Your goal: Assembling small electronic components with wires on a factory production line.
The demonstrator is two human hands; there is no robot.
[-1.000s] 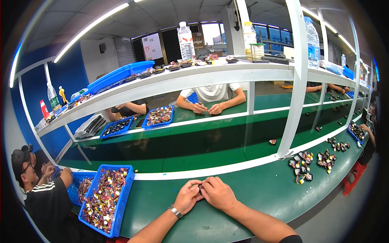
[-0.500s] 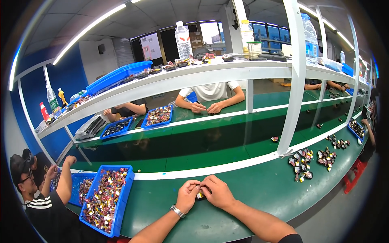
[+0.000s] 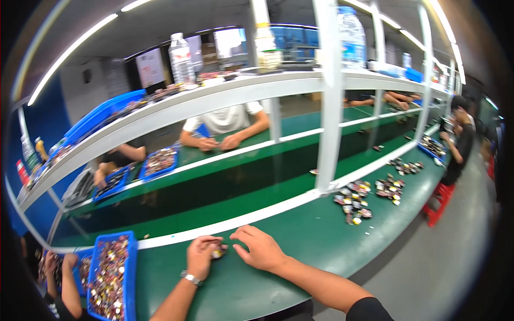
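My left hand (image 3: 200,259), with a metal watch on its wrist, pinches a small dark part (image 3: 218,250) with white and yellow bits, just above the green tabletop. The part's exact kind is too blurred to tell. To its right, my right hand (image 3: 260,249) is off the part, fingers spread and thumb apart, with nothing in it. A blue tray (image 3: 130,278) heaped with similar small parts stands left of my left hand.
Piles of small parts (image 3: 353,202) lie on the right of the table. A white shelf post (image 3: 327,107) rises beyond my hands. A co-worker's hands (image 3: 218,143) are across the belt, another's arm (image 3: 69,283) at the lower left. A red stool (image 3: 440,203) stands right.
The view has swung right, so the scene sits further left. My right hand has come away from the part and opened; my left hand keeps hold of it.
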